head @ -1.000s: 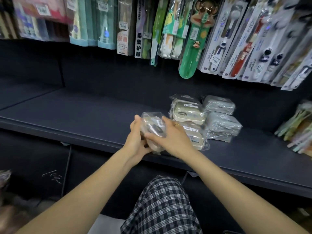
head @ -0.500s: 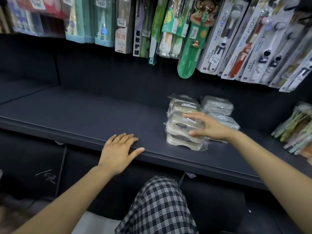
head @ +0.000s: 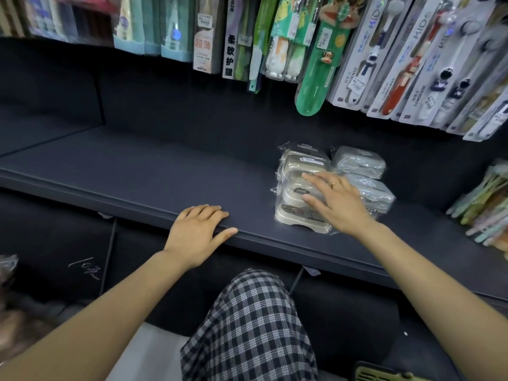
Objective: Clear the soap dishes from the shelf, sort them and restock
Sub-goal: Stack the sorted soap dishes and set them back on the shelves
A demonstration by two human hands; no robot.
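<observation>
Several plastic-wrapped soap dishes stand on the dark shelf [head: 143,171]. Cream ones form a front stack [head: 294,193] and a back stack [head: 305,162]; grey-green ones [head: 358,162] are piled to their right. My right hand [head: 334,200] lies over the top cream dish of the front stack, fingers fairly straight and spread, touching the wrapper. My left hand [head: 199,232] rests flat on the shelf's front edge, to the left of the stacks, holding nothing.
Packaged toothbrushes [head: 365,64] hang in a row above the shelf, low over the stacks. More pastel toothbrush packs [head: 486,207] lie at the shelf's right end. My checked trouser knee [head: 253,320] is below the shelf edge. A green slotted item [head: 382,373] shows at the bottom right.
A second ago both hands held a wrapped cream dish in front of the shelf. It now sits on the front stack; my left hand went to the shelf edge, my right stays on the dish.
</observation>
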